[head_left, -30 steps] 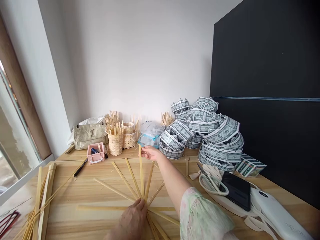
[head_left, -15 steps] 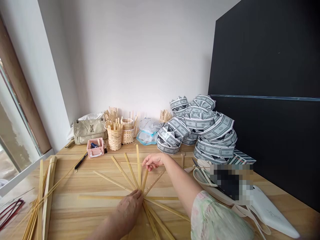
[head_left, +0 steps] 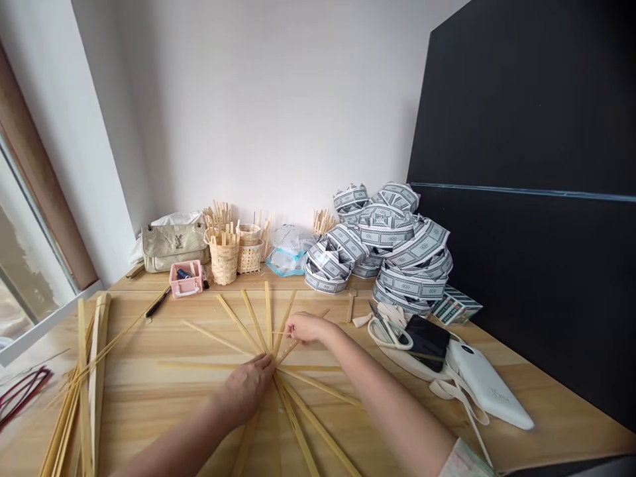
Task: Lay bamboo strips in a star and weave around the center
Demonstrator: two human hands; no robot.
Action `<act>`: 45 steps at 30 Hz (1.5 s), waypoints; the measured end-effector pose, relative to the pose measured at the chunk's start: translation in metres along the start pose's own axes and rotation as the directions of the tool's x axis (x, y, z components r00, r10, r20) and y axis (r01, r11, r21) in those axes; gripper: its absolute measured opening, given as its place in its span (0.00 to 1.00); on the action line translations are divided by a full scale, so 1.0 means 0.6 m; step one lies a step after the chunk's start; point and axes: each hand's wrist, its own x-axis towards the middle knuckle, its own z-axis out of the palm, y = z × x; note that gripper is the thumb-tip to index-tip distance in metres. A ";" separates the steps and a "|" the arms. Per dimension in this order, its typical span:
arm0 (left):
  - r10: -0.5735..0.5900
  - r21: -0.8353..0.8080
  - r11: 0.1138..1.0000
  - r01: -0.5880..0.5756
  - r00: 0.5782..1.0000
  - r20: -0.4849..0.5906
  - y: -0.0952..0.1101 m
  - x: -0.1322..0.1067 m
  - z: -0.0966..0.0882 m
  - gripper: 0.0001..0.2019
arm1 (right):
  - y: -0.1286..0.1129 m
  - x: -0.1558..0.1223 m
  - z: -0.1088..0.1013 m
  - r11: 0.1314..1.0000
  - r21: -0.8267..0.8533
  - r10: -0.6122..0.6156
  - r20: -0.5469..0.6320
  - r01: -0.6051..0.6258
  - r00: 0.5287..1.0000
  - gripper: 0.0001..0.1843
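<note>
Flat bamboo strips (head_left: 320,429) fan out like spokes from one crossing point on the wooden table. My left hand (head_left: 251,387) is closed at that crossing, its fingertips pressing the strips where they overlap; the hand hides part of the centre. Just above and to the right, my right hand (head_left: 302,327) pinches a thin bamboo strip, of which a short piece shows left of the fingers across the upper spokes. The rest of that thin strip is hard to follow behind the hand and forearm.
Loose bamboo strips (head_left: 64,411) lie at left. Behind stand woven baskets (head_left: 224,264), a pink box (head_left: 186,278), a handbag (head_left: 173,248) and stacked patterned paper bands (head_left: 392,232). Scissors (head_left: 392,331), a phone (head_left: 430,341) and a white device (head_left: 489,384) lie at right.
My right hand has turned and lowered toward the crossing, still pinching the thin strip. My left hand stays at the centre. The whole view has shifted slightly.
</note>
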 end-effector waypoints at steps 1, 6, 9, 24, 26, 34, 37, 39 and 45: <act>-0.005 -0.007 1.000 0.005 1.000 -0.001 -0.001 0.000 0.000 0.22 | 0.000 -0.003 0.006 0.999 -0.041 -0.021 -0.049 0.019 0.999 0.11; 0.004 -0.064 0.998 -0.004 1.000 -0.006 -0.005 -0.001 0.008 0.22 | -0.005 -0.017 0.026 0.979 -0.193 -0.110 -0.239 0.064 0.965 0.10; -0.007 -0.047 0.999 0.007 1.000 -0.006 -0.004 -0.001 0.008 0.21 | -0.022 -0.018 0.034 0.967 -0.242 -0.153 -0.317 0.076 0.936 0.10; 0.015 -0.019 1.000 -0.015 1.000 -0.011 0.002 -0.001 0.002 0.23 | -0.125 0.061 0.060 0.944 -0.326 -0.145 -0.268 0.052 0.952 0.14; 0.032 -0.027 0.999 -0.033 0.999 -0.015 0.002 0.000 0.001 0.24 | -0.127 0.063 0.065 0.943 -0.331 -0.136 -0.290 0.034 0.947 0.14; 0.036 -0.015 0.999 -0.037 0.999 -0.018 0.003 -0.002 0.001 0.22 | -0.115 0.062 0.071 0.944 -0.326 -0.171 -0.349 0.051 0.921 0.14; 0.038 -0.019 0.999 -0.038 0.999 -0.011 0.004 -0.003 -0.001 0.22 | -0.108 0.063 0.072 0.948 -0.312 -0.179 -0.372 0.059 0.911 0.14; 0.031 -0.027 0.999 -0.031 0.999 -0.006 0.004 -0.003 0.000 0.22 | -0.104 0.063 0.072 0.952 -0.300 -0.184 -0.386 0.065 0.904 0.12; 0.046 -0.025 0.999 -0.046 0.999 -0.001 0.000 -0.002 0.004 0.22 | -0.094 0.056 0.067 0.947 -0.280 -0.259 -0.385 0.155 0.886 0.13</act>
